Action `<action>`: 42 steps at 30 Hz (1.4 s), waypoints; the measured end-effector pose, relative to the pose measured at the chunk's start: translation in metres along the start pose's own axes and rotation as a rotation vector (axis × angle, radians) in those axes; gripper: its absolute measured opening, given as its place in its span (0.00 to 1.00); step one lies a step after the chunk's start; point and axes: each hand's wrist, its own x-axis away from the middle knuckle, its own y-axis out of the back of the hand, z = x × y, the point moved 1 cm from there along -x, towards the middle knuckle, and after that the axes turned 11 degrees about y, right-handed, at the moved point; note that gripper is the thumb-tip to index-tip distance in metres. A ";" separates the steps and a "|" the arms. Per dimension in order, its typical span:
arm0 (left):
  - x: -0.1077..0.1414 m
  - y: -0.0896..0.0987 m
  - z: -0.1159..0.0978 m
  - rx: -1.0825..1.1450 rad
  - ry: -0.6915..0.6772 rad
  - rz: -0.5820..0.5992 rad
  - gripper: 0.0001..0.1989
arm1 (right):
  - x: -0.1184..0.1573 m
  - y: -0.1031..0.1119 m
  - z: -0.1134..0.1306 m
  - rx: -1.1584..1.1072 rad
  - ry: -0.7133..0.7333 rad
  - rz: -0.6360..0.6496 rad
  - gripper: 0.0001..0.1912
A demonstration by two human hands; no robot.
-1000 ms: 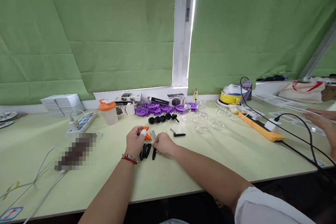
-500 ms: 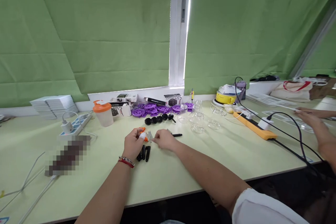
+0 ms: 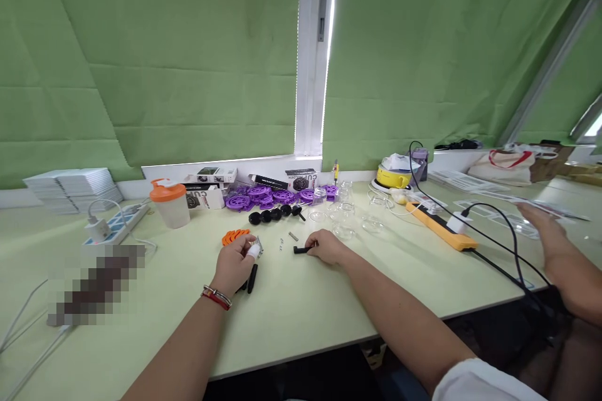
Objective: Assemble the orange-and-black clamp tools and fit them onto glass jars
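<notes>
My right hand [image 3: 328, 247] is closed on a slim black plastic tube [image 3: 300, 250], which lies level at the table top with one end out to the left. My left hand [image 3: 234, 263] has curled fingers and a white-wrapped thumb. It sits against a few thin metal pins [image 3: 260, 245], and what it grips is hidden. Behind its fingers is a cluster of orange plastic pieces [image 3: 231, 237]. Black tubes [image 3: 253, 279] lie beside the left palm, partly covered. Between my hands are tiny metal parts [image 3: 281, 244] and a coil spring [image 3: 293, 236].
Round black parts [image 3: 266, 216] stand in a row before purple plastic wheels [image 3: 258, 195]. Clear cups [image 3: 345, 213] are at centre right. An orange-lidded shaker [image 3: 169, 203] and a power strip [image 3: 120, 225] stand left. A yellow power strip [image 3: 442, 229] and another person's arm [image 3: 550, 250] are right.
My right hand has moved right, away from the metal pins, and taken hold of the black tube beside the spring. My left hand stays by the pins. The view has shifted slightly.
</notes>
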 end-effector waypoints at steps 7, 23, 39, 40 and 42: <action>0.018 -0.011 -0.022 -0.202 -0.286 0.174 0.20 | 0.009 -0.003 0.010 -0.438 -0.009 0.079 0.09; 0.027 -0.025 -0.042 -0.113 -0.083 0.268 0.09 | 0.004 0.012 -0.028 -0.124 -0.069 -0.144 0.11; 0.024 -0.025 -0.031 -0.109 -0.127 0.316 0.09 | -0.012 -0.008 -0.008 0.220 0.016 -0.140 0.08; 0.024 -0.025 -0.031 -0.107 -0.129 0.319 0.09 | -0.011 -0.008 -0.008 0.227 0.016 -0.142 0.07; 0.024 -0.024 -0.031 -0.100 -0.131 0.330 0.09 | -0.010 -0.009 -0.007 0.235 0.017 -0.145 0.08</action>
